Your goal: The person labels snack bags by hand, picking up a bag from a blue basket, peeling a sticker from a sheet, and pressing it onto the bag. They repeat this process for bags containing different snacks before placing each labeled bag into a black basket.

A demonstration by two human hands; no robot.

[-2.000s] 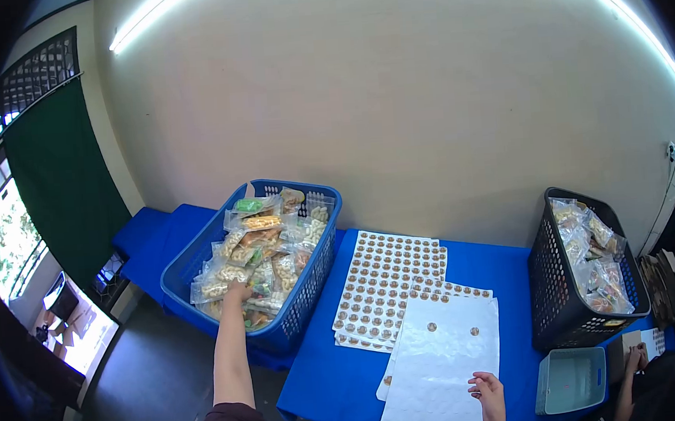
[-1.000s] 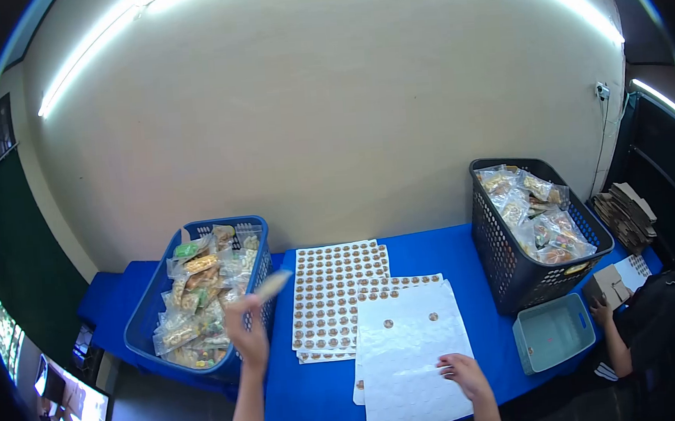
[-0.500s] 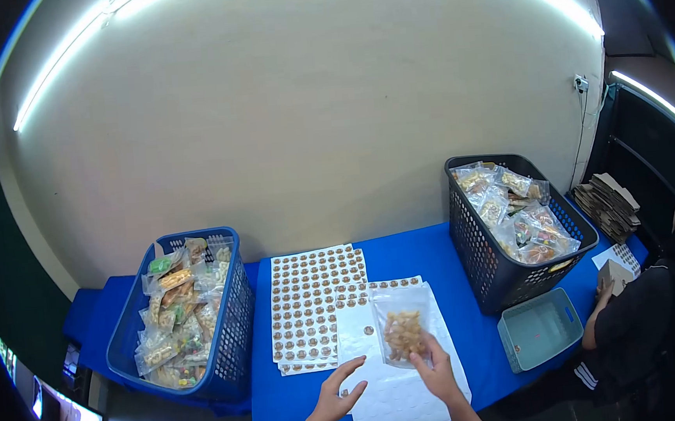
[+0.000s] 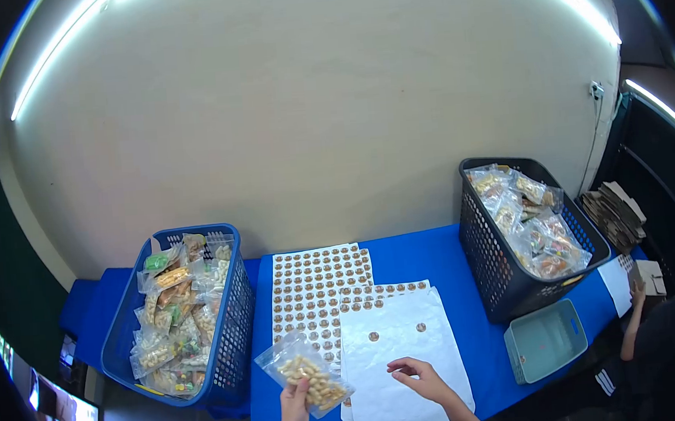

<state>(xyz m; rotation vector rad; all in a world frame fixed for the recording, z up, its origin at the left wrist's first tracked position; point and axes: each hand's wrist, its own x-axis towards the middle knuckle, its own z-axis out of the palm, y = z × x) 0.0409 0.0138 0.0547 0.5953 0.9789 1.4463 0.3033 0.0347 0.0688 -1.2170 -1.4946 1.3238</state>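
Observation:
My left hand (image 4: 295, 405) pinches the lower edge of a clear zip pouch of pale, peanut-like snacks (image 4: 305, 373), tilted above the sticker sheets. To its right, my right hand (image 4: 418, 378) hovers over a mostly bare white sticker sheet (image 4: 414, 408), fingers slightly apart and nothing visible in them. Two round brown stickers (image 4: 374, 336) sit near the top of that sheet. Partly beneath it and to the left lie sheets full of round stickers (image 4: 304, 287).
A blue basket (image 4: 242, 295) of snack pouches stands left, a black basket (image 4: 507, 285) of pouches right. Near the right edge are a teal tray (image 4: 546, 344), stacked folded cardboard (image 4: 613, 213) and another person's arm (image 4: 634, 330) by a small box (image 4: 650, 277). Blue cloth (image 4: 419, 256) covers the table.
The snack pouch has gone from my right hand to my left and shifted left, off the middle of the white sheet. My right hand has let go. The other person's hand has moved.

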